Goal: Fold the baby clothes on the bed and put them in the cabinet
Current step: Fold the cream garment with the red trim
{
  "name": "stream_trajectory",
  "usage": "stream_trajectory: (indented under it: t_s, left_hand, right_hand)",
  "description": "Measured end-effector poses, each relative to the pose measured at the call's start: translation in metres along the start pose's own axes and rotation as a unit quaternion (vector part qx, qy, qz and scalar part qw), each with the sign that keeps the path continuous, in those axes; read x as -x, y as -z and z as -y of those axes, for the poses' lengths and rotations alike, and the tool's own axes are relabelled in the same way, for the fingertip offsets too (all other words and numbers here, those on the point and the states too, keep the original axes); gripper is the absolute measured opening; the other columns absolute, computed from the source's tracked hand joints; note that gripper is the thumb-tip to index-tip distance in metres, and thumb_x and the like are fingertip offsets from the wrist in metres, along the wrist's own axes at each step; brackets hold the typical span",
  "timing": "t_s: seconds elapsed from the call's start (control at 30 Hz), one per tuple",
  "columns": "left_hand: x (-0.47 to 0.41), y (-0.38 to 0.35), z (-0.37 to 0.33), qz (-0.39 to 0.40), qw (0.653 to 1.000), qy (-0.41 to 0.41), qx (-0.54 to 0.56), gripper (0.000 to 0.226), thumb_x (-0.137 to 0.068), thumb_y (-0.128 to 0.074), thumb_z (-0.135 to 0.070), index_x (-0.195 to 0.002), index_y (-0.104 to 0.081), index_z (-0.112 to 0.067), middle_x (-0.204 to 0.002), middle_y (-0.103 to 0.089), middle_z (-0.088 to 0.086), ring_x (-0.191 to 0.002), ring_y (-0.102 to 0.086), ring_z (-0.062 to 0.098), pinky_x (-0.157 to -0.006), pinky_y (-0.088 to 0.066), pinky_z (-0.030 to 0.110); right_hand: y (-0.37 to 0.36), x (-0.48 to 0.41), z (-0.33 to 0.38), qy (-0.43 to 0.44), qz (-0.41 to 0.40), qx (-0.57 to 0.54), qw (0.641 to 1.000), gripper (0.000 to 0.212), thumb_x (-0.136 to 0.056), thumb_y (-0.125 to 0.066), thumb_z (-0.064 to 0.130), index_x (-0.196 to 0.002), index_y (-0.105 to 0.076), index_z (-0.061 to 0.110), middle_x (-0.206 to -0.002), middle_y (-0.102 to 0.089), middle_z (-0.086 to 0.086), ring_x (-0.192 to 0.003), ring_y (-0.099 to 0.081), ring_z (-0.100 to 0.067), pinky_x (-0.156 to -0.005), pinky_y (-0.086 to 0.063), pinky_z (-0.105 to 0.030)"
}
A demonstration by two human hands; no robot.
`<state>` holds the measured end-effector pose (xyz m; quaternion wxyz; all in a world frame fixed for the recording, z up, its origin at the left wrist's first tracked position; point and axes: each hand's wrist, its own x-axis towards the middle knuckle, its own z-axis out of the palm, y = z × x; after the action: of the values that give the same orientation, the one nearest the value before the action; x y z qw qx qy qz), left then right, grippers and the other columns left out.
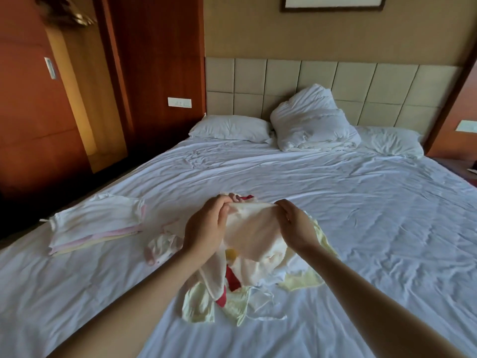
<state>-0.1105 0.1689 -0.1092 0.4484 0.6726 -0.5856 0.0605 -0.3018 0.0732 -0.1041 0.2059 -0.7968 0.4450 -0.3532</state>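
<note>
pinching cream baby garment (254,228) at top edge with left hand (206,226) and right hand (296,226), fingers (224,204) curled on cloth, above unfolded pile (232,295) on bed (361,215). looks light, soft, floppy; best taken at corners.

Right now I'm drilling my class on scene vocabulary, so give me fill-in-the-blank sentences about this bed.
1. The left hand and right hand hold a cream garment by its ____ edge.
2. The folded stack lies to the hands' ____.
3. The strip among the loose clothes is ____.
Missing: top, left, red.
</note>
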Motion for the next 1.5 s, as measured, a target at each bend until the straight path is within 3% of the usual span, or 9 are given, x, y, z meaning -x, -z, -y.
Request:
stream_trajectory:
  t_s: [0.33,0.43,0.57,0.83,0.93,1.07,1.17,1.33,1.5]
  left_hand:
    - [0.025,-0.033,-0.121,0.079,0.988,-0.095,0.096,0.014,-0.099,-0.050,-0.018,-0.106,-0.062,-0.018,-0.101,-0.065,-0.016,-0.094,-0.062,0.008,-0.077,-0.042,0.016]
    - [0.035,-0.057,-0.154,0.115,0.979,-0.116,0.122,0.016,-0.098,-0.046,-0.027,-0.105,-0.060,-0.025,-0.105,-0.066,-0.012,-0.097,-0.063,0.009,-0.083,-0.048,0.028]
    - [0.057,-0.082,-0.184,0.182,0.962,-0.152,0.133,0.017,-0.098,-0.048,-0.021,-0.106,-0.061,-0.029,-0.099,-0.060,-0.026,-0.094,-0.057,-0.011,-0.082,-0.046,0.018]
    - [0.149,-0.113,-0.168,0.344,0.927,-0.136,0.066,0.019,-0.099,-0.049,-0.021,-0.108,-0.065,-0.028,-0.108,-0.063,-0.020,-0.098,-0.060,0.001,-0.081,-0.044,0.017]
    - [0.176,-0.116,-0.163,0.421,0.898,-0.125,0.012,0.023,-0.098,-0.046,-0.028,-0.109,-0.064,-0.036,-0.111,-0.061,-0.024,-0.102,-0.055,-0.004,-0.077,-0.034,0.008]
    - [0.183,-0.120,-0.159,0.506,0.849,-0.124,-0.086,0.028,-0.085,-0.040,-0.052,-0.104,-0.059,-0.058,-0.109,-0.065,-0.029,-0.107,-0.058,0.000,-0.093,-0.041,0.023]
    - [0.182,-0.125,-0.166,0.546,0.823,-0.130,-0.093,0.029,-0.088,-0.049,-0.048,-0.111,-0.065,-0.049,-0.115,-0.064,-0.028,-0.102,-0.055,-0.003,-0.083,-0.037,0.011]
    - [0.174,-0.147,-0.184,0.592,0.802,-0.072,-0.033,0.047,-0.079,-0.035,-0.049,-0.100,-0.073,-0.030,-0.108,-0.070,-0.013,-0.100,-0.063,0.007,-0.093,-0.050,0.034]
    - [0.166,-0.170,-0.213,0.516,0.850,-0.110,0.001,0.032,-0.096,-0.047,-0.028,-0.119,-0.065,-0.038,-0.124,-0.059,-0.019,-0.108,-0.058,0.007,-0.091,-0.047,0.027]
  right_hand:
    - [0.154,0.085,-0.040,-0.003,-0.036,0.109,0.993,0.015,-0.096,-0.050,0.034,-0.102,-0.064,0.032,-0.097,-0.069,0.010,-0.096,-0.063,-0.020,-0.077,-0.050,-0.037]
    - [0.191,0.106,-0.060,-0.010,-0.059,0.151,0.987,0.016,-0.096,-0.052,0.035,-0.101,-0.065,0.029,-0.098,-0.070,0.006,-0.095,-0.063,-0.022,-0.076,-0.050,-0.037]
    - [0.225,0.140,-0.088,-0.004,-0.072,0.180,0.981,0.015,-0.095,-0.054,0.035,-0.098,-0.067,0.028,-0.096,-0.069,0.008,-0.094,-0.062,-0.020,-0.074,-0.049,-0.034]
    - [0.178,0.242,-0.151,-0.085,0.074,0.176,0.978,0.019,-0.097,-0.053,0.036,-0.094,-0.066,0.023,-0.094,-0.068,-0.001,-0.090,-0.062,-0.022,-0.064,-0.033,-0.029]
    - [0.163,0.272,-0.158,-0.110,0.118,0.187,0.969,0.022,-0.098,-0.050,0.038,-0.097,-0.067,0.024,-0.095,-0.068,0.002,-0.090,-0.061,-0.020,-0.067,-0.040,-0.031]
    - [0.156,0.294,-0.165,-0.134,0.169,0.179,0.960,0.024,-0.099,-0.047,0.036,-0.096,-0.067,0.023,-0.091,-0.068,0.004,-0.084,-0.059,-0.017,-0.063,-0.037,-0.029]
    - [0.158,0.302,-0.170,-0.151,0.216,0.136,0.955,0.023,-0.097,-0.051,0.033,-0.094,-0.071,0.021,-0.078,-0.062,0.010,-0.080,-0.057,-0.015,-0.061,-0.039,-0.018]
    - [0.172,0.298,-0.184,-0.166,0.022,0.017,0.986,0.020,-0.076,-0.057,0.037,-0.073,-0.065,0.055,-0.078,-0.068,0.025,-0.077,-0.065,-0.005,-0.073,-0.052,-0.028]
    - [0.181,0.286,-0.202,-0.225,-0.038,0.082,0.970,0.034,-0.081,-0.061,0.011,-0.096,-0.061,0.041,-0.089,-0.061,0.017,-0.072,-0.058,0.001,-0.066,-0.047,-0.026]
